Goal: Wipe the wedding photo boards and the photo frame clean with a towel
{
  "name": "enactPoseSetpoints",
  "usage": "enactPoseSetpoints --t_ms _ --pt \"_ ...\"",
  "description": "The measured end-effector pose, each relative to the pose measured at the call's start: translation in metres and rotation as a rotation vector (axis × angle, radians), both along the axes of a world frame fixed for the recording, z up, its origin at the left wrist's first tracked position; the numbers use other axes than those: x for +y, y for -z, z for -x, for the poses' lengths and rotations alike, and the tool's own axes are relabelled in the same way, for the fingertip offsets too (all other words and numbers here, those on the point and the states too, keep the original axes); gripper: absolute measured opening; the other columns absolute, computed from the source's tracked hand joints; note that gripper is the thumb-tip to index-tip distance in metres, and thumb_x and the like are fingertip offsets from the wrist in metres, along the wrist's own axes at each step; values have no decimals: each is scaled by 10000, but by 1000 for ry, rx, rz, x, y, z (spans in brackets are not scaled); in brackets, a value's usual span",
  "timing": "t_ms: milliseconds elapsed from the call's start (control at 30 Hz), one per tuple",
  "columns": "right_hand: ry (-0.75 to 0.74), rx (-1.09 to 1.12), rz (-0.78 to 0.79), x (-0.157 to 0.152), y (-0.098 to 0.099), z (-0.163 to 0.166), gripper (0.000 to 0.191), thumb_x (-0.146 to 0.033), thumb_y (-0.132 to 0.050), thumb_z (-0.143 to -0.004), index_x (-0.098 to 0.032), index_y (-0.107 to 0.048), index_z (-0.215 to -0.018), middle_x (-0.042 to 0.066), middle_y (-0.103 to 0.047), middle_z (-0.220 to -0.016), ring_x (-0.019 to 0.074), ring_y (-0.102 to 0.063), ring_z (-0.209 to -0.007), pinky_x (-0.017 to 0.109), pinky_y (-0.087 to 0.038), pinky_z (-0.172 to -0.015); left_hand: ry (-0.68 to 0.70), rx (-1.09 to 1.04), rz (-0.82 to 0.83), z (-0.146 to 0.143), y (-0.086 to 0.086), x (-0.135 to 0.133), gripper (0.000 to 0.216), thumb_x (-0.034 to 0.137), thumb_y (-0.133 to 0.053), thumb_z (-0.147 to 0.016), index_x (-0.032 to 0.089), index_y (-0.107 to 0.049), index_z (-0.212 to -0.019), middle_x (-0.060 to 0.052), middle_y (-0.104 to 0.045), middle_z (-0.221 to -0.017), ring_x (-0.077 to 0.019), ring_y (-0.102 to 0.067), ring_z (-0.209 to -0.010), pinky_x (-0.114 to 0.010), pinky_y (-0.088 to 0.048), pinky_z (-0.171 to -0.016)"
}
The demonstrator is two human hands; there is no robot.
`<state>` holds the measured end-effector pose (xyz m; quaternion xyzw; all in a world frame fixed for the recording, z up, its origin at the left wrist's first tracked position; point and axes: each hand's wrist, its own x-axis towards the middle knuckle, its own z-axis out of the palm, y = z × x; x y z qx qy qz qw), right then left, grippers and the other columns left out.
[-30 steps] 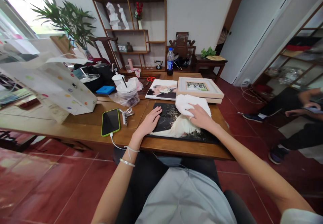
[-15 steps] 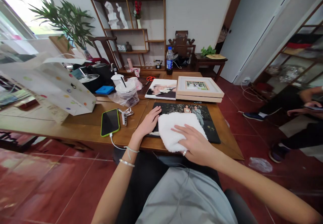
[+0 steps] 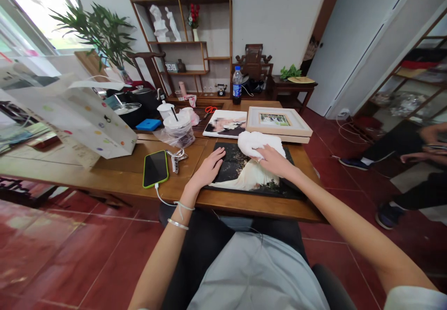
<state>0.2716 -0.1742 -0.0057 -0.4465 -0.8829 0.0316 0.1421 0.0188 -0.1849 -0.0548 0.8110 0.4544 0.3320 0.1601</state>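
A dark wedding photo panel (image 3: 233, 170) lies flat at the table's front edge, a pale dress showing in its lower middle. A folded white towel (image 3: 256, 143) covers its upper part and reaches its far edge. My right hand (image 3: 274, 161) grips the towel's near side and presses it down. My left hand (image 3: 209, 166) lies flat with fingers stretched over the panel's left edge. A green-cased phone (image 3: 155, 169) with a white cable is left of that hand, beside a clear hair claw clip (image 3: 177, 157).
Behind the panel lie a photo print (image 3: 225, 124) and white framed pictures (image 3: 300, 126). A drink cup (image 3: 177, 124) in plastic, a cola bottle (image 3: 237, 86), red scissors (image 3: 210, 110) and a paper bag (image 3: 104, 128) stand around. At right another person's hands (image 3: 419, 154) hold something.
My right hand has pushed the towel away from me to the panel's far edge, uncovering the dress. My left hand keeps its place on the panel.
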Motion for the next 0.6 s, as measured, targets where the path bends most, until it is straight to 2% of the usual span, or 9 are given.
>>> enactPoseSetpoints --t_ms 200,400,500,600 --pt "65 13 -3 4 2 -11 305 -237 -384 -882 -137 -581 -1091 126 -602 -1095 271 -494 -1039 370 -373 -866 -5 -4 -1 0 0 0 406 276 -356 -889 107 -519 -1220 -117 -438 -1365 -191 -343 -1304 -398 -254 -1100" --pt "37 -51 -55 -2 7 -5 349 -125 -421 -798 -108 -574 -1111 164 -490 -1283 272 -373 -1224 434 -265 -995 -21 7 17 0 1 0 394 287 -356 -891 165 -514 -1231 -76 -433 -1373 -186 -339 -1307 -410 -259 -1095" --pt "28 -97 -45 -17 9 2 371 -108 -444 -759 -100 -581 -1104 192 -442 -1327 281 -284 -1294 507 -198 -1023 -16 3 18 0 1 0 398 299 -360 -891 161 -515 -1232 -77 -431 -1375 -183 -342 -1305 -392 -256 -1098" --pt "-38 -80 -40 -46 7 9 369 -94 -455 -733 -126 -606 -1068 174 -415 -1356 276 -258 -1309 540 -168 -1031 -19 5 14 0 2 0 397 303 -358 -893 158 -521 -1225 -79 -431 -1375 -185 -351 -1300 -392 -261 -1097"
